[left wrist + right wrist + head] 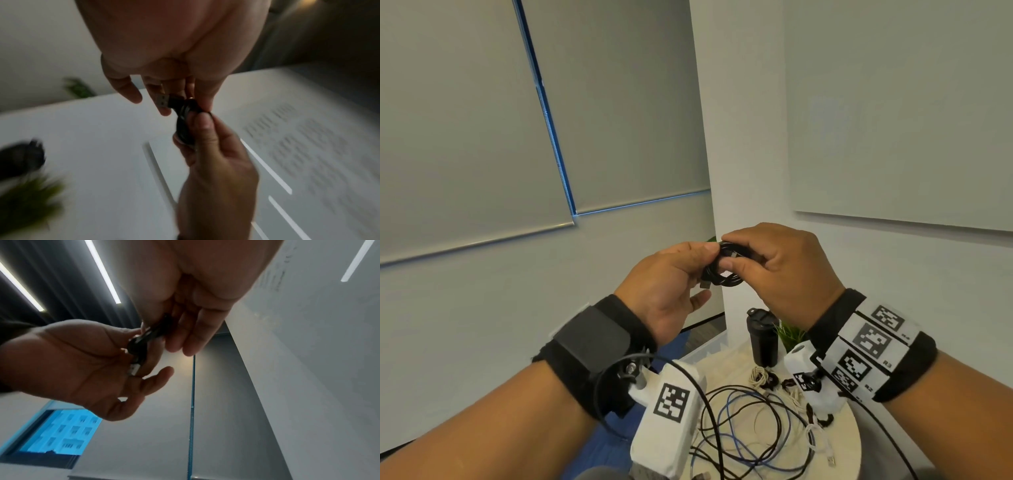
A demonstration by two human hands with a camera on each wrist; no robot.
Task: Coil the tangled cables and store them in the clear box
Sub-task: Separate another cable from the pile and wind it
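Above table edge [854, 442], black cable coil [722, 270] between hands.

Above table: open air around both raised hands
Table [849, 442] front: loose tangled cables [750, 431] sprawl across it
Table back: black tumbler [763, 337], plant [789, 334] stand close together

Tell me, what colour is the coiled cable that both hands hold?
Black. The coiled cable shows best in the head view, pinched between the left hand and right hand.

A black coiled cable [726, 270], loose blue, black and white cables [753, 431], a black tumbler [763, 337].
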